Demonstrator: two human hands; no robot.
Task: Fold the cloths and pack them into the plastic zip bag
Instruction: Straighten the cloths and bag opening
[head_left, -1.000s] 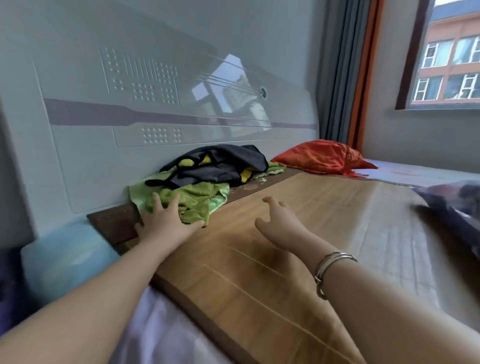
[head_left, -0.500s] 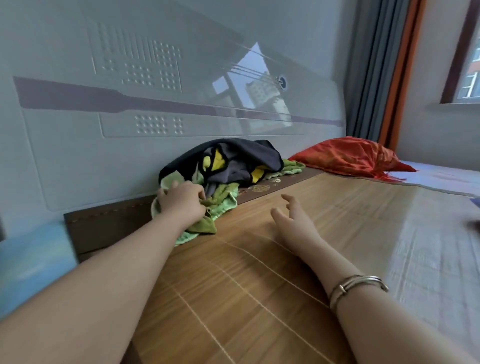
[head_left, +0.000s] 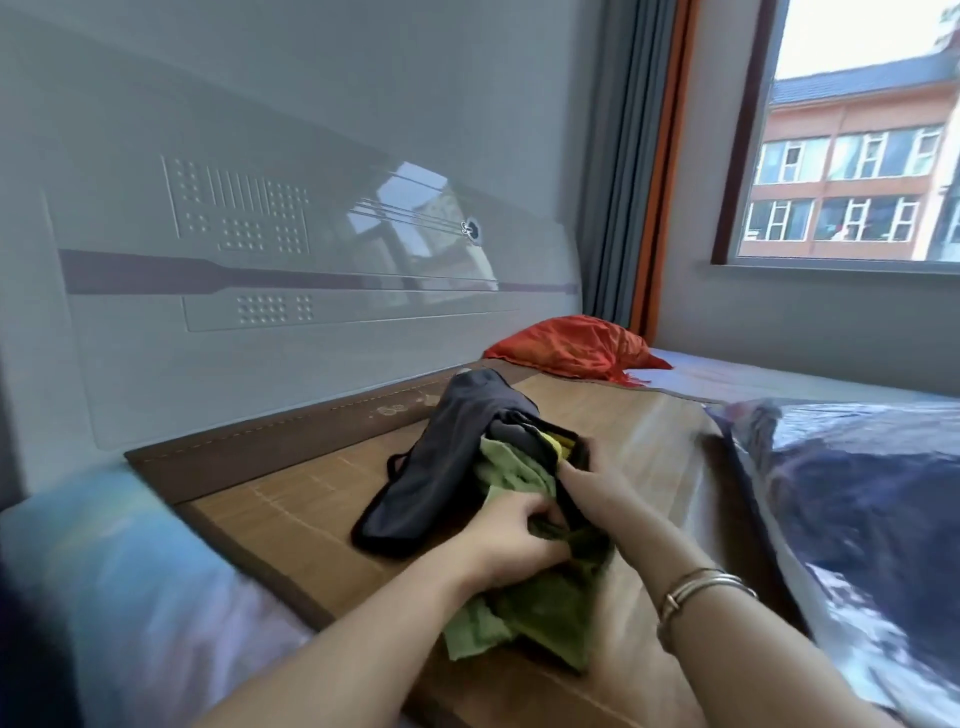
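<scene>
A heap of cloths lies on the bamboo mat (head_left: 291, 514) in front of me. A dark grey cloth (head_left: 452, 457) with black trim drapes over the top and left, a green cloth (head_left: 540, 608) spills toward me, and a bit of yellow (head_left: 563, 446) shows at the far side. My left hand (head_left: 506, 540) grips a fold of the green cloth. My right hand (head_left: 597, 493) presses into the heap beside it, fingers closed on the cloth. The shiny plastic zip bag (head_left: 852, 509), with dark fabric inside, lies to the right on the bed.
A grey headboard (head_left: 260, 322) runs along the left. An orange-red pillow (head_left: 566, 348) sits at the far end of the mat. A pale blue pillow (head_left: 98, 571) lies at the near left. A curtain (head_left: 628, 171) and a window (head_left: 852, 156) are beyond.
The heap of cloths has been pulled from the headboard toward me onto the mat. My right hand, open on the mat before, now holds the heap with the left.
</scene>
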